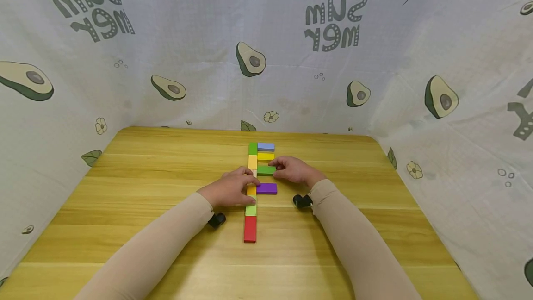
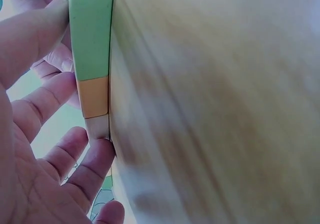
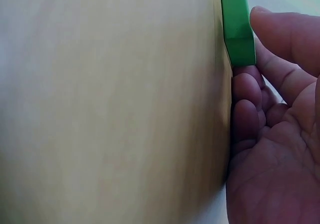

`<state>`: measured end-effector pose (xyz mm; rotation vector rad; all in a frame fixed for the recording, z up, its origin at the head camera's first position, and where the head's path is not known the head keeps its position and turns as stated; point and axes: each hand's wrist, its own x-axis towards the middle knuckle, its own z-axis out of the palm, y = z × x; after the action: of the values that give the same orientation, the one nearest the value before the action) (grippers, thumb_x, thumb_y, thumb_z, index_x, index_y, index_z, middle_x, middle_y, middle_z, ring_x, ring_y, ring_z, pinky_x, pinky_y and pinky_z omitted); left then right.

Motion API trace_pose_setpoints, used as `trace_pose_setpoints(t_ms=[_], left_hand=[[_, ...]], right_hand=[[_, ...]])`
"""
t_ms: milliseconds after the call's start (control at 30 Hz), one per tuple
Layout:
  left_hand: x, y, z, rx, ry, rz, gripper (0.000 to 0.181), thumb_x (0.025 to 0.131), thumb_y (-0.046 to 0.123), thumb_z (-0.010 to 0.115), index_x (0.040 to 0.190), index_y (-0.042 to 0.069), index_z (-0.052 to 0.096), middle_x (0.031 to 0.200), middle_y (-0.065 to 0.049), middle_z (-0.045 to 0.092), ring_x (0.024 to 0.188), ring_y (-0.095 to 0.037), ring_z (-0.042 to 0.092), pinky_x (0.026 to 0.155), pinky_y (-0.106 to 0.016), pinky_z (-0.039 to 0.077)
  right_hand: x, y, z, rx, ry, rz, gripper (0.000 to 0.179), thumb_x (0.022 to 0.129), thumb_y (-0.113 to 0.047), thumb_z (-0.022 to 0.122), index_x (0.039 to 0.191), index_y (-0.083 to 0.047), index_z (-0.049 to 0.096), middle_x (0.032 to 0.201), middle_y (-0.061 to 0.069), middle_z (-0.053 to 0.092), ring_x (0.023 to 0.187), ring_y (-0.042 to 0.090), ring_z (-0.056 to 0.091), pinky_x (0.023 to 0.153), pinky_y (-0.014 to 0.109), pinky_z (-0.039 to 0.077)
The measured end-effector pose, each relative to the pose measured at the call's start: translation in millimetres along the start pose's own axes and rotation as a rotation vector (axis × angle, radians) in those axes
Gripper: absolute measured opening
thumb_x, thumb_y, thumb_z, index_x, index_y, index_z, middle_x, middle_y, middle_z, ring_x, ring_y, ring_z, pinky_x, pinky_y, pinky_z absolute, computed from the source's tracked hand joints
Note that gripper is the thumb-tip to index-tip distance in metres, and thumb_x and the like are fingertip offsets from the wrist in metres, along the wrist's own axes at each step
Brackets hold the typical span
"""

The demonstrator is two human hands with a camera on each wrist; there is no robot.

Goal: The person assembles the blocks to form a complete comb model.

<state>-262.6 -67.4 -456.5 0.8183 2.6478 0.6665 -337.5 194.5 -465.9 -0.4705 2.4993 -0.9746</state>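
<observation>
Flat coloured blocks lie end to end in a column on the table, from a dark green block (image 1: 253, 148) at the far end to a red block (image 1: 250, 229) nearest me. My left hand (image 1: 230, 189) rests over the column from the left, its thumb at the light green block (image 2: 91, 33) and extended fingers touching the orange and pale blocks (image 2: 97, 127). My right hand (image 1: 296, 170) pinches the right end of a green block (image 1: 265, 171) between thumb and index finger. That block lies crosswise against the column; its other fingers are curled (image 3: 247, 88).
Blue (image 1: 265, 146), yellow (image 1: 265, 157) and purple (image 1: 267, 189) blocks also stick out rightward from the column. The wooden table (image 1: 166, 161) ends at a printed cloth backdrop (image 1: 208, 59). Small black devices (image 1: 302, 201) are on both wrists.
</observation>
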Motion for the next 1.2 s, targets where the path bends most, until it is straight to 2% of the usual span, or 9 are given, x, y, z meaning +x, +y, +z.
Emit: trace_pose_setpoints(t_ms=[433, 900, 1200], left_hand=[[-1.4, -4.1, 0.7, 0.0, 0.002, -0.004, 0.05, 0.093, 0.043, 0.081, 0.139, 0.03, 0.066, 0.151, -0.001, 0.049, 0.136, -0.028, 0.054, 0.119, -0.052, 0.036], [-6.0, -5.9, -3.6, -0.011, 0.003, -0.026, 0.053, 0.095, 0.041, 0.078, 0.143, 0.028, 0.062, 0.164, -0.007, 0.043, 0.146, -0.034, 0.05, 0.125, -0.057, 0.031], [-18.8, -16.4, -16.1, -0.004, 0.072, -0.053, 0.059, 0.096, 0.04, 0.077, 0.149, 0.024, 0.058, 0.163, -0.007, 0.043, 0.148, -0.034, 0.047, 0.125, -0.058, 0.033]], right_hand=[[0.9, -2.3, 0.9, -0.01, -0.001, -0.006, 0.043, 0.1, -0.021, 0.069, 0.141, -0.01, 0.064, 0.115, 0.008, 0.062, 0.107, 0.024, 0.054, 0.099, 0.037, 0.047], [0.1, -2.3, -0.8, 0.019, 0.0, 0.002, 0.043, 0.1, -0.021, 0.07, 0.141, -0.01, 0.065, 0.116, 0.008, 0.063, 0.108, 0.024, 0.054, 0.1, 0.037, 0.048], [0.1, -0.8, 0.2, 0.02, 0.009, 0.002, 0.041, 0.101, -0.023, 0.068, 0.14, -0.01, 0.065, 0.119, 0.008, 0.063, 0.11, 0.025, 0.054, 0.101, 0.038, 0.048]])
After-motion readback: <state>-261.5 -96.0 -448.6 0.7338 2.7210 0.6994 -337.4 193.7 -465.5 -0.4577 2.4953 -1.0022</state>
